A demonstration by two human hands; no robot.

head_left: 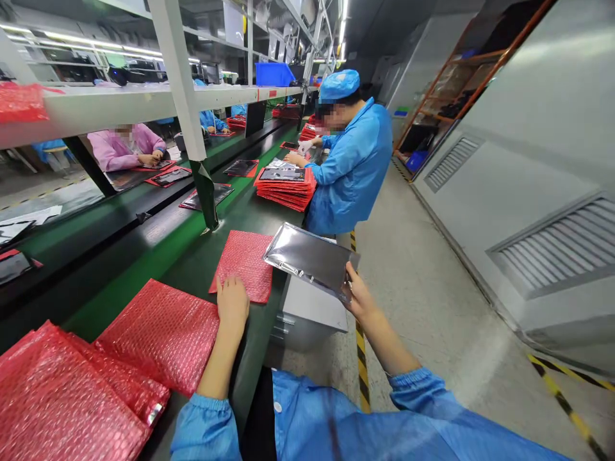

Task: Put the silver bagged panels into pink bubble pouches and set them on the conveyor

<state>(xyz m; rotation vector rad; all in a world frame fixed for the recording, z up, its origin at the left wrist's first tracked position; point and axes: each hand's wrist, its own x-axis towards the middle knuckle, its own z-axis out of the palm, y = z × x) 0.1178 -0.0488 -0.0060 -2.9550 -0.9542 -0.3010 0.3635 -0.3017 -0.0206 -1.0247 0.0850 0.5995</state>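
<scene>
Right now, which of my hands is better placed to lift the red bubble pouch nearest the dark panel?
Probably your left hand: it is right at the near edge of the red bubble pouch. Your right hand is occupied, its grip on one end of the dark panel.

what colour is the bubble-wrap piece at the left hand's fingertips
The bubble-wrap piece by the left hand is red, clearest in the head view.

no text or number can be read. a red mark (262, 94) on the long edge of the white shelf (120, 105) is too small to make out, as is a pale patch (154, 413) at the near right corner of a red bubble bag (62, 397). yellow-and-black warning tape (361, 365) marks the floor (418, 301) beyond the bench's (192, 275) right edge.
</scene>
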